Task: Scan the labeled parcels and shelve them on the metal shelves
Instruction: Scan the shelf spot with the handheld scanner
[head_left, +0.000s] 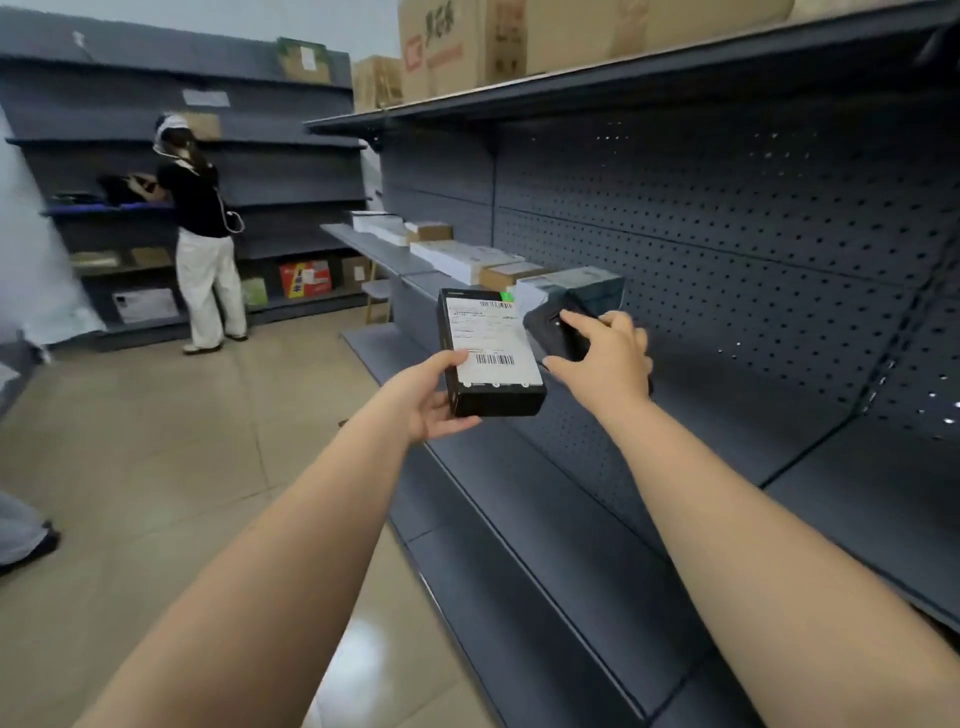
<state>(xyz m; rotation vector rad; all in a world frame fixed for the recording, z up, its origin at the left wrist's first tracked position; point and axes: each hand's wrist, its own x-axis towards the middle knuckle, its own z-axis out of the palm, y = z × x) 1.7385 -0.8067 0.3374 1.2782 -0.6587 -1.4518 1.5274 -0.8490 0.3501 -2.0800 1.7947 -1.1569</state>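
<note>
My left hand (434, 397) grips a small black parcel (491, 358) from its near left corner, its white barcode label facing up. Just right of it, my right hand (605, 358) holds a dark handheld scanner (558, 325), thumb on top, tilted toward the label. A green light spot shows on the label's far right corner. Both are held above the dark grey metal shelf (571, 499) that runs along my right side.
Several white and brown parcels (498, 265) lie in a row further along the shelf. Large cardboard boxes (467, 47) stand on the top shelf. Another person (200, 234) stands at the far shelving on the left. Tiled floor lies open to my left.
</note>
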